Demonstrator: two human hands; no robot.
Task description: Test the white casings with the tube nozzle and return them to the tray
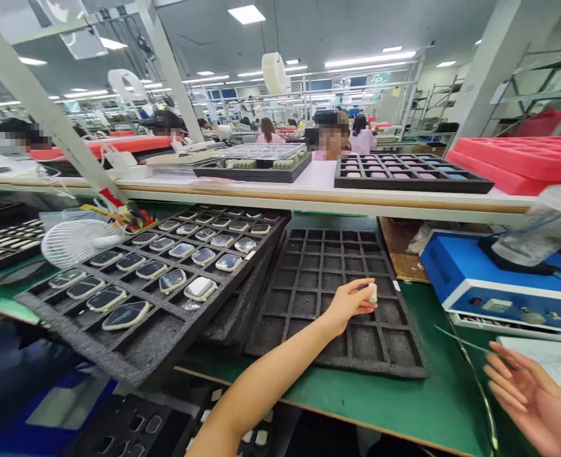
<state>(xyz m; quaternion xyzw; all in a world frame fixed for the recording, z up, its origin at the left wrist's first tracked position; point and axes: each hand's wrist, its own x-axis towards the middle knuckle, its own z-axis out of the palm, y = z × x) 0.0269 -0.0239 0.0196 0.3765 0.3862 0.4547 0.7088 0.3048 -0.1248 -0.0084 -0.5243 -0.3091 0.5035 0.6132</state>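
My left hand (pixel 351 303) reaches over a black foam tray (pixel 304 298) divided into square cells. Its fingers pinch a small whitish piece (pixel 372 293), partly covered by the fingertips, so its kind is unclear. At the lower right, my right hand (pixel 530 387) is in the air with fingers apart, beside a thin grey wire or tube (pixel 461 339) that seems to pass behind the fingers. To the left, a tilted black foam tray (pixel 171 336) holds many watch-like cases with dark glass faces, such as one (pixel 127 314) in the near row. One case (pixel 200 288) has a whitish top.
A blue box device (pixel 499 279) with a clear container (pixel 542 228) stands on the right of the green bench mat (pixel 380 406). A shelf (pixel 318 193) crosses above, bearing trays and red foam (pixel 518 165). A white fan (pixel 78 242) is at left. People sit beyond.
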